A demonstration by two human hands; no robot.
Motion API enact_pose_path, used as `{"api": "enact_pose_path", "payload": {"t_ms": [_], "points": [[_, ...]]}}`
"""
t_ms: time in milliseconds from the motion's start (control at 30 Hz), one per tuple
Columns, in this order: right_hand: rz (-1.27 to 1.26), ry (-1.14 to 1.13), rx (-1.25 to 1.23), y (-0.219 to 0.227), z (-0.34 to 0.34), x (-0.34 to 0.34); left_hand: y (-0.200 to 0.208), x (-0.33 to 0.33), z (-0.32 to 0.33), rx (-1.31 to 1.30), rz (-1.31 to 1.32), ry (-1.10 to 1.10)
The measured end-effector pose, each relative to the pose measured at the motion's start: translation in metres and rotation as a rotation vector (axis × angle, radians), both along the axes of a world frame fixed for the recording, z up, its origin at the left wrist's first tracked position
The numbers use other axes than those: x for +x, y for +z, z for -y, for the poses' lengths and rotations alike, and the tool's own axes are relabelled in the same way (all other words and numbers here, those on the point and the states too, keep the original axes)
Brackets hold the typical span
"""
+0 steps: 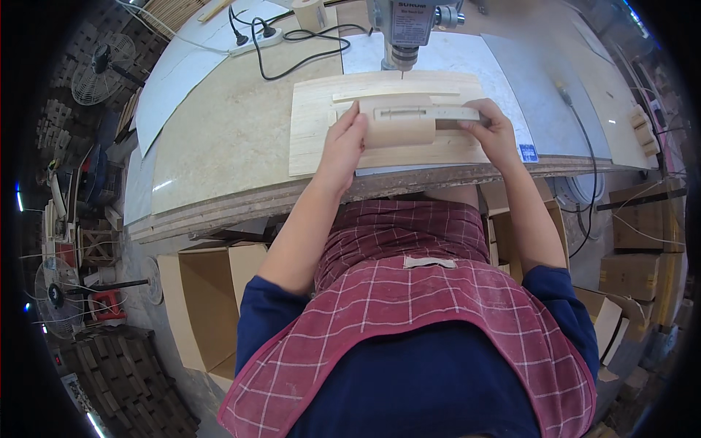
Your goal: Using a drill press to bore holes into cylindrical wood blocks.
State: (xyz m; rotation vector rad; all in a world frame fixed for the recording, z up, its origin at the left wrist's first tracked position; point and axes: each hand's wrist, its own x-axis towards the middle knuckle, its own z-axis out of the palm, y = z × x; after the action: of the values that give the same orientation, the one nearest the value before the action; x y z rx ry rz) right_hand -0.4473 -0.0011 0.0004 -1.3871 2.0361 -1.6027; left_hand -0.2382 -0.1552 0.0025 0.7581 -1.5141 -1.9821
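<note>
Under the drill press (pixel 410 29) lies a pale wooden board (pixel 310 139) with thin strips fixed on it. Over this board I hold a light wooden piece (pixel 398 133) with a long narrow slot along its top. My left hand (pixel 343 148) is closed on its left end. A pale, slightly curved strip (pixel 454 113) reaches right from the slotted part, and my right hand (pixel 496 136) pinches its far end. Whether strip and slotted part are joined I cannot tell. Just behind the piece, the thin drill bit (pixel 402 75) points down, apart from it.
A power strip (pixel 255 45) with black plugs and a looping black cable (pixel 292 73) lies at the back left, beside a tape roll (pixel 309 13). Open cardboard boxes (pixel 201 306) stand below the table edge (pixel 241 204). Another cable (pixel 584 139) hangs at the right.
</note>
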Motion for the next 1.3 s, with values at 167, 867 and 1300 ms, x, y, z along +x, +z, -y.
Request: {"api": "enact_pose_path", "payload": {"t_ms": [167, 867, 1300], "points": [[0.097, -0.061, 0.025, -0.009, 0.024, -0.028, -0.032, -0.032, 0.013, -0.538, 0.097, 0.057], [-0.598, 0.058, 0.152, 0.082, 0.065, -0.074, -0.028, -0.028, 0.014, -0.254, -0.082, 0.139], [-0.653, -0.234, -0.033, 0.211, 0.098, -0.016, -0.033, -0.034, 0.013, -0.257, -0.115, 0.148]]}}
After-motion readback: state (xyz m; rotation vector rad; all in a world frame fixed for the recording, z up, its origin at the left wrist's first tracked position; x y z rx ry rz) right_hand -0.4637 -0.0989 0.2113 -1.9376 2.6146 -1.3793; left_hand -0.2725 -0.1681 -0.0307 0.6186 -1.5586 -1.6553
